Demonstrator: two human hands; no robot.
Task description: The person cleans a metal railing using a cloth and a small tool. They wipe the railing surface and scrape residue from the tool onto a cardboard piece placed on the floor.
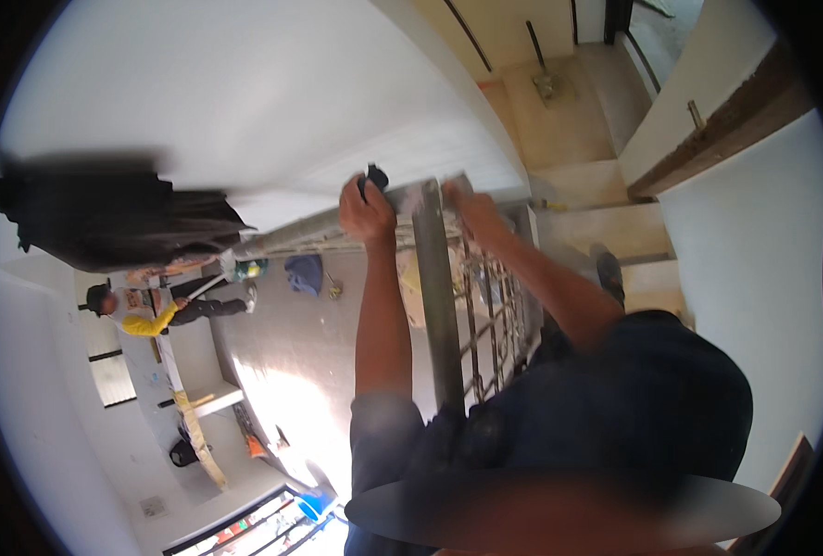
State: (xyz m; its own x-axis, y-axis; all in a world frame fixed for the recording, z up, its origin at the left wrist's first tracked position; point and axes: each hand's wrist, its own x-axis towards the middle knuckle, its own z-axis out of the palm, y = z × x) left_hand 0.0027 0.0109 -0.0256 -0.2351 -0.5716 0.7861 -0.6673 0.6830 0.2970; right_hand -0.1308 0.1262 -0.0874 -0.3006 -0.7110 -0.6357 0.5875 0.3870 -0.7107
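Note:
My left hand is closed at the corner of a grey stair railing, wrapped round a small black thing that sticks out past the fingers. What kind of thing it is I cannot make out. Just across the corner, my right hand is closed and smeared by motion. A flat grey piece shows at its fingertips, too blurred to name. Between the hands the rail's top is patchy and pale. One rail runs from this corner back toward me, another off to the left along the white wall.
Below on the left, a person in yellow sleeves and a cap holds a long pole. Dark cloth hangs at the upper left. Steps lie right of the railing, with a long-handled tool beyond. A blue bucket stands lower left.

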